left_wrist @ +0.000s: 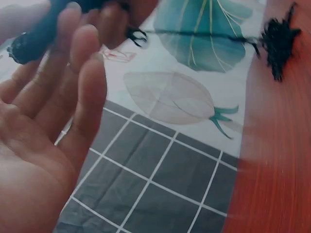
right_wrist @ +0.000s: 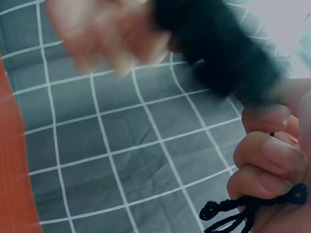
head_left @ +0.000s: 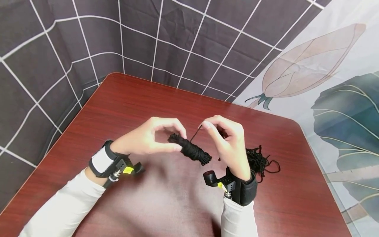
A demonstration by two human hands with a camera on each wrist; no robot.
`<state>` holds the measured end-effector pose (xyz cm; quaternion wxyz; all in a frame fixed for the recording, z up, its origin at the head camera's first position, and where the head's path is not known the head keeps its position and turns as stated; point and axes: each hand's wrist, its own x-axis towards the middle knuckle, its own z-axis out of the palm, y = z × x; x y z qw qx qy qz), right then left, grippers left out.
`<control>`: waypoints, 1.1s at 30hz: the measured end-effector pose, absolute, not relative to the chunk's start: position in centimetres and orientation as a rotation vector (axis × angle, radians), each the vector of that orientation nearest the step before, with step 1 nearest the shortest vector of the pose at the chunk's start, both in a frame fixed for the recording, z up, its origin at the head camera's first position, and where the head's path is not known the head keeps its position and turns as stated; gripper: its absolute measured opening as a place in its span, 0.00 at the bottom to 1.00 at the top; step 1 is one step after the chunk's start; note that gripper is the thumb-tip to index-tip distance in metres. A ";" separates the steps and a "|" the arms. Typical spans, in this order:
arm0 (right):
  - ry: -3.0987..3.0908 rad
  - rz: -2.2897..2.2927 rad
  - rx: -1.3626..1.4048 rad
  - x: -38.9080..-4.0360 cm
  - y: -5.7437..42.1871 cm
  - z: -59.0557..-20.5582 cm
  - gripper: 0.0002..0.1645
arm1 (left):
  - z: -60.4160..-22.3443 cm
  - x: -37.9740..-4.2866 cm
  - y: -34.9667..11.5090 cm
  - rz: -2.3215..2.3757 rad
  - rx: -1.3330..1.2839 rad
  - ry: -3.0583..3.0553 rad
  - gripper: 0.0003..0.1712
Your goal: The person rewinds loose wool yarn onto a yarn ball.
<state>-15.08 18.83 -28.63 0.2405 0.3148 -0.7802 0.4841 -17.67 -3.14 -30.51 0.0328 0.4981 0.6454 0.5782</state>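
A wound bundle of black cord [head_left: 193,150] is held above the table between the thumb and fingers of my left hand [head_left: 145,136]. My right hand [head_left: 231,141], to the right of it, pinches a single strand [head_left: 194,134] that runs taut up from the bundle. In the right wrist view the bundle [right_wrist: 218,53] is blurred, and looped cord [right_wrist: 238,204] hangs by the curled fingers of my right hand [right_wrist: 267,165]. The left wrist view shows the bundle [left_wrist: 31,46] beyond the fingers of my left hand [left_wrist: 53,126].
A loose tangle of black cord [head_left: 258,161] lies on the reddish-brown table [head_left: 133,98], right of my right wrist and partly hidden by it. A dark gridded cloth [head_left: 174,39] hangs behind the table, and a leaf-patterned cloth [head_left: 299,108] at the right.
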 end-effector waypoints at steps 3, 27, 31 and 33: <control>-2.192 1.337 0.867 -15.7 18.7 -29.4 0.06 | -31.2 -17.9 -3.2 1.904 1.505 1.858 0.12; -2.379 1.294 1.039 -14.0 17.8 -28.5 0.09 | -30.0 -18.1 -3.1 2.245 1.031 2.564 0.13; -2.224 1.375 0.991 -13.3 18.1 -27.7 0.09 | -29.6 -17.7 -3.0 2.063 1.080 2.588 0.11; -2.145 1.412 0.955 -13.2 18.3 -27.5 0.10 | -29.6 -17.6 -3.0 1.990 1.119 2.533 0.11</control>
